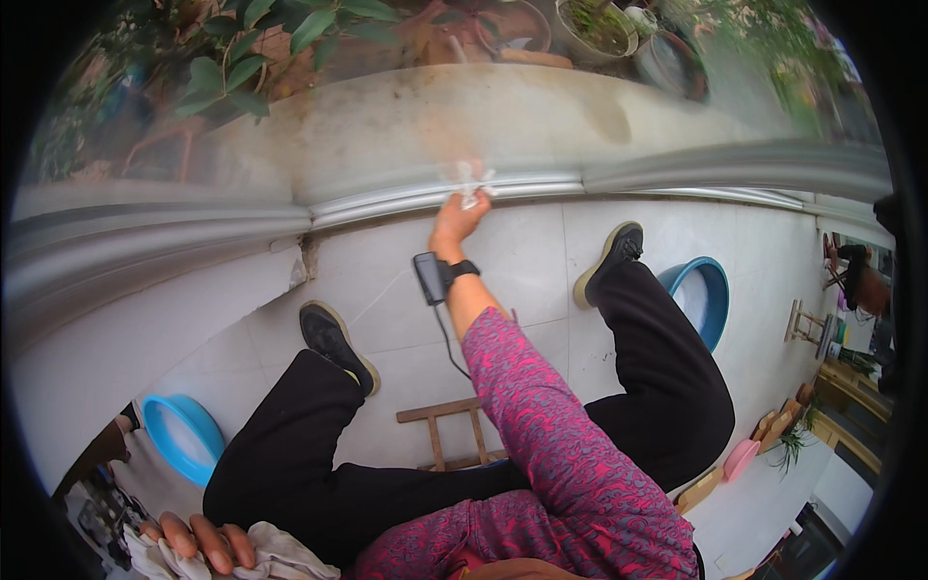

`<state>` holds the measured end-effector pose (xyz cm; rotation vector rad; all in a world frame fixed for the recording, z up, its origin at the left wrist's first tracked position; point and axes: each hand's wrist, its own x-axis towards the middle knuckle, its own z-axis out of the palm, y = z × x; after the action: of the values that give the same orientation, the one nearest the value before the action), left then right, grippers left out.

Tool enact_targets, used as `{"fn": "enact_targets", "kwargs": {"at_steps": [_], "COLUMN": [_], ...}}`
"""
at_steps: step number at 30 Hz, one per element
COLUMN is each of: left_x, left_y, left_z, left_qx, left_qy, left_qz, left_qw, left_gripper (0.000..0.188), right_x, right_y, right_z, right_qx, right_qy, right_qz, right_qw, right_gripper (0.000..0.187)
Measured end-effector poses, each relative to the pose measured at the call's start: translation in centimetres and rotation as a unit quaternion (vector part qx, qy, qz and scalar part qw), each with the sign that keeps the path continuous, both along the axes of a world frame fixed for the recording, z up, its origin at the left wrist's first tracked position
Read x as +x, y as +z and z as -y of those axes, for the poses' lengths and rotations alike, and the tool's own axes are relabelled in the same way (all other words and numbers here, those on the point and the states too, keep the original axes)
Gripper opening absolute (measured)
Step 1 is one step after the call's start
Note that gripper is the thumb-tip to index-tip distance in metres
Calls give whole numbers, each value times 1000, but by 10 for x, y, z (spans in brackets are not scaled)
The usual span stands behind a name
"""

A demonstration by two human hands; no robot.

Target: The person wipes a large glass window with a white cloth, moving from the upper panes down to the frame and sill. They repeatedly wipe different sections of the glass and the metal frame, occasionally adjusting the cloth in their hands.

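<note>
My right hand (456,227) reaches far out in front of me, fingers closed on a small crumpled white cloth (471,180). It presses the cloth to the bottom of a glass pane (387,116), just above the silver metal frame rail (387,207). A faint reflection of the hand shows in the glass. A black device (429,278) with a cable is strapped to that wrist. At the lower left, my left hand (198,543) is curled over a larger bunched whitish rag (285,553); its thumb is hidden.
Blue basins stand on the tiled floor, one at left (184,440) and one at right (715,300). Under me is a wooden stool (435,440). Beyond the glass are potted plants (599,29). A pink container (741,459) lies at the right.
</note>
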<state>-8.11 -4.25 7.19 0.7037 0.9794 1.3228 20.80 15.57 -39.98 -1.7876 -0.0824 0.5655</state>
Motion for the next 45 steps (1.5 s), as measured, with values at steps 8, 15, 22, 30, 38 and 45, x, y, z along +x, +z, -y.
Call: {"fn": "enact_targets", "kwargs": {"at_steps": [8, 15, 22, 30, 38, 45], "left_x": [-13, -5, -20, -17, -23, -22], "left_y": [6, 15, 12, 16, 15, 16], "left_z": [14, 16, 18, 26, 22, 25], "left_qx": [1, -22, 23, 11, 22, 8], "left_qy": [28, 82, 30, 81, 35, 64], "left_qz": [11, 2, 34, 41, 54, 23], "left_qw": [1000, 996, 999, 996, 998, 998], "left_gripper": [93, 85, 80, 82, 84, 89], "right_x": [-52, 76, -19, -211, -168, -20], "right_y": [4, 7, -19, -5, -13, -41], "right_z": [19, 13, -5, -5, -21, -4], "right_qx": [-10, 88, -48, -20, -14, 78], "right_qy": [188, -113, -6, 142, -10, -82], "right_qz": [-80, -53, 42, -187, -436, -443], "right_qw": [979, 988, 998, 972, 900, 890], "right_gripper": [41, 43, 45, 49, 41, 37]}}
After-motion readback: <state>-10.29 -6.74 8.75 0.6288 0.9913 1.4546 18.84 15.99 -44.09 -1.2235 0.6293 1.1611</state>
